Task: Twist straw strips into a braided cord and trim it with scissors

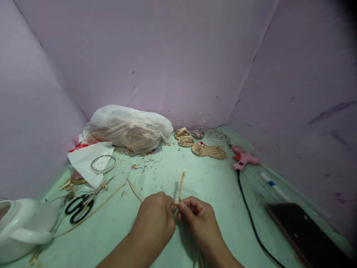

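Between my two hands a short straw-coloured braid [182,184] stands up, its tip pointing away from me. My left hand [156,216] is closed around the braid's lower strands, which are mostly hidden by the fingers. My right hand [199,217] pinches the braid near its base with thumb and forefinger. A loose fibre strand [134,190] sticks out beyond my left hand, toward the upper left. Further strands trail below my right wrist, blurred.
Left are black-handled scissors [80,205], a tape ring [103,163] and a white pot [26,227]. At the back lie a plastic bag [128,128], a woven sole [209,150] and beads [198,134]. Right are a pink glue gun [244,158], its black cord [249,216] and a phone [309,236].
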Available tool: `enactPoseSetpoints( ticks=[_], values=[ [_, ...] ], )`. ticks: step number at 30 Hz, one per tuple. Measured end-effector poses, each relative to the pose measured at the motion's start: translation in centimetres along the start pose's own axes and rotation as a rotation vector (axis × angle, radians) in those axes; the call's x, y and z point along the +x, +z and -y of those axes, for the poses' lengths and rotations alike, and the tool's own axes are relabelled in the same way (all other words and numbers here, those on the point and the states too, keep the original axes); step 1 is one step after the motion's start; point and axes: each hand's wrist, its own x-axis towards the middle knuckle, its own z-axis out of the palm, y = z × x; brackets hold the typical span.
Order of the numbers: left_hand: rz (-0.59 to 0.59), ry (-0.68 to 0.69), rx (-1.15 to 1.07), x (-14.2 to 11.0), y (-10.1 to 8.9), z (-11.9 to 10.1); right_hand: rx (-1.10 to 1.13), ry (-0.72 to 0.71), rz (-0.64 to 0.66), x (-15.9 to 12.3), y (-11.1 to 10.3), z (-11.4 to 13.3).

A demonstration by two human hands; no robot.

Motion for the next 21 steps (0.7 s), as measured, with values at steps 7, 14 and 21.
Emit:
enactPoseSetpoints(
  ticks=[7,14,21],
  values=[
    [-0.057,-0.321,-0.568,0.1,1.3,-1.3,0.098,0.010,-0.100,-0.6,0.3,0.0],
    [-0.098,-0.403,-0.635,-0.1,2.3,-1.9,0.232,0.077,-0.142,-0.9,0.4,0.2],
    [-0.121,-0.394,-0.702,0.0,3.2,-1.5,0.320,0.087,-0.156,-1.0,0.6,0.4]
  ],
)
